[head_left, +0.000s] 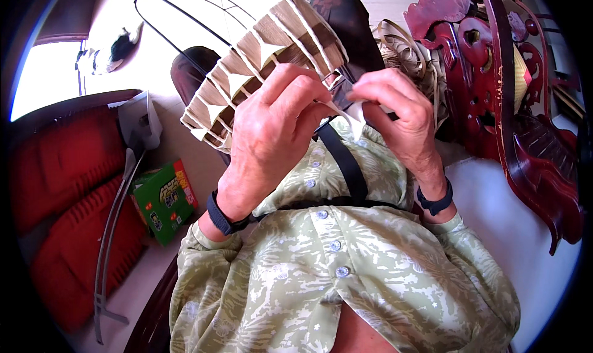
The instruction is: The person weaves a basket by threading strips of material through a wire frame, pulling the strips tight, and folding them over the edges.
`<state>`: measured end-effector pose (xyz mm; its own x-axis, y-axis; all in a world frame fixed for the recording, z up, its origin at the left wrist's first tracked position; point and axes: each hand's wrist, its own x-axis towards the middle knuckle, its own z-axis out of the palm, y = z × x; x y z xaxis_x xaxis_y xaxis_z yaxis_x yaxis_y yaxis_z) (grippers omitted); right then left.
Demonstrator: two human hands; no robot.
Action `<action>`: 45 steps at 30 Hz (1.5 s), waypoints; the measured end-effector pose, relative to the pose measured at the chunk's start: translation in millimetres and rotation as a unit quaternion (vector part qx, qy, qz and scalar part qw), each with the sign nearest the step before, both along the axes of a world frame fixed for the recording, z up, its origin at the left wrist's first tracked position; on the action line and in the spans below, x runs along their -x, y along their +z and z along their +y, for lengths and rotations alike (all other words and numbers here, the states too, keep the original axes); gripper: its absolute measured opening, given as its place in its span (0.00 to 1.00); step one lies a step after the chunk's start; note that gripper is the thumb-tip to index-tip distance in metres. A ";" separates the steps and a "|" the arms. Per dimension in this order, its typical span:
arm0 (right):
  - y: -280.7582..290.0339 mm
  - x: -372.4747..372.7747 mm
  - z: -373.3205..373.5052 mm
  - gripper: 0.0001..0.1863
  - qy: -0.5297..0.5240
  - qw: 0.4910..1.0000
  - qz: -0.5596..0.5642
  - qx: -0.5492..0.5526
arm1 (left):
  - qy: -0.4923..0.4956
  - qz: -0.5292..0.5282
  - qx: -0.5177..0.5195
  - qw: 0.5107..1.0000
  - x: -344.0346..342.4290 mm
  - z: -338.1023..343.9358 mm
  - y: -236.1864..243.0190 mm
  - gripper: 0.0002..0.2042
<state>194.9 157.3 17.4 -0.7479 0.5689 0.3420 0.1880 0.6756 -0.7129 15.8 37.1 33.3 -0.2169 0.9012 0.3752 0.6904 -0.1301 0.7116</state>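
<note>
While the tan slatted panel (287, 25) leans across the lap, up against the dark-trousered knees (193, 72), all the action is at its near right corner! The left hand (275, 115) has its thumb and forefinger pinched narrow on a white strip (355, 121), and the right hand (401, 109) curls in close from the other side, its fingers bunched; whether they grip the strip too, I can't tell from up here. Pale cords (307, 33) already run over the panel, and several white pointed pieces (238, 84) sit between them along the face. So a good part looks done, I'd judge, with this strip, bent and loose between the hands, not yet lying flat like the others.
</note>
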 end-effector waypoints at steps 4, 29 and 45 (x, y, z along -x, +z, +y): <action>8.1 -18.6 20.7 0.09 -0.058 0.993 -0.007 -0.099 | -0.048 0.026 0.008 0.998 -0.6 2.1 7.4 0.13; 31.7 -5.8 -34.2 0.06 -0.076 0.891 0.130 0.427 | 0.034 -0.065 -0.088 0.993 -30.0 13.9 23.2 0.09; 4.3 0.8 -33.3 0.08 0.020 0.899 0.169 0.402 | 0.096 0.020 -0.144 0.985 -45.8 0.6 8.1 0.12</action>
<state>194.0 123.9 21.7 -0.7034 0.7095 0.0429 -0.1444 -0.0835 -0.9860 61.7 37.7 41.3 -0.3521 0.6996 0.6217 0.7489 -0.1878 0.6355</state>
